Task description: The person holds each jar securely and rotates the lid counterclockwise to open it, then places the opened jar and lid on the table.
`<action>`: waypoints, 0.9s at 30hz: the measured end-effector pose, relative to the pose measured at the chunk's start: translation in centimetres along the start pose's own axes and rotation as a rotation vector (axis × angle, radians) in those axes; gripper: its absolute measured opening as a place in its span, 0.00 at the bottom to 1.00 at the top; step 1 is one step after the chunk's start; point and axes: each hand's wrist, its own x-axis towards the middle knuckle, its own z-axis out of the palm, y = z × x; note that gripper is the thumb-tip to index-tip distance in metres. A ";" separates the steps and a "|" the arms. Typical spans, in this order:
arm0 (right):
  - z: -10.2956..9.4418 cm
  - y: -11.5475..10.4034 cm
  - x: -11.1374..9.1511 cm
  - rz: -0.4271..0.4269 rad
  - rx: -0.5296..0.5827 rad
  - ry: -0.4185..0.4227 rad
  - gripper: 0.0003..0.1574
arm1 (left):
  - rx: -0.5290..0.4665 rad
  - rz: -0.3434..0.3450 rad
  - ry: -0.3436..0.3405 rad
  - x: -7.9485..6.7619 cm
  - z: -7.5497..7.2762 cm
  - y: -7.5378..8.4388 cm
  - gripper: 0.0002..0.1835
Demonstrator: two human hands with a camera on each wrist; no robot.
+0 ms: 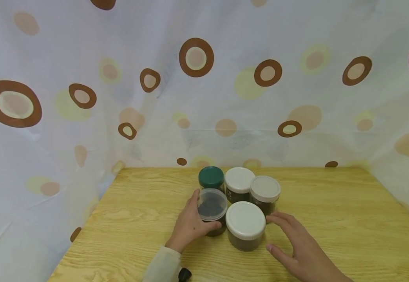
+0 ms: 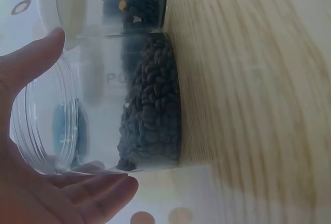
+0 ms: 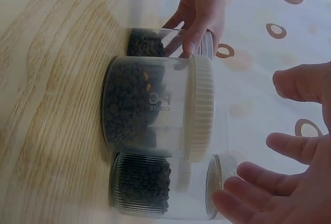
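My left hand (image 1: 190, 226) holds a jar with a clear lid (image 1: 212, 205), thumb on its near side and fingers round the far side. Dark, bean-like pieces (image 2: 152, 110) fill part of this jar in the left wrist view. Right beside it stands a wide jar with a white lid (image 1: 245, 221), which also has dark pieces low inside. To the right of that jar, my right hand (image 1: 297, 244) is spread with nothing in it, its fingertips close to the jar's side. In the right wrist view its fingers (image 3: 276, 177) hang apart from the white ribbed lid (image 3: 200, 107).
Behind these two stand a green-lidded jar (image 1: 211, 177), a white-lidded jar (image 1: 239, 180) and a pale-lidded jar (image 1: 265, 189), all close together on the wooden table (image 1: 137, 207). A small black object (image 1: 185, 274) lies by my left sleeve. A patterned sheet (image 1: 218, 98) hangs behind.
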 end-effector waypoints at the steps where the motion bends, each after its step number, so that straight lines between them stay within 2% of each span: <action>1: 0.0 0.0 0.0 0.004 0.006 -0.005 0.37 | -0.005 -0.002 0.005 0.0 0.0 0.0 0.62; 9: -0.1 -0.1 0.1 0.028 0.028 -0.024 0.38 | 0.032 -0.005 0.048 -0.3 0.0 0.0 0.63; 17: -0.1 -0.1 0.1 0.019 0.015 -0.022 0.36 | 0.049 0.024 0.154 -1.0 -0.9 0.5 0.63; 23: -0.2 -0.3 0.0 0.008 -0.001 -0.035 0.37 | 0.135 0.130 0.193 -2.5 -2.2 1.4 0.62; 27: -0.4 -0.9 0.0 -0.039 -0.026 -0.023 0.40 | 0.167 0.205 0.214 -3.7 -2.9 2.3 0.63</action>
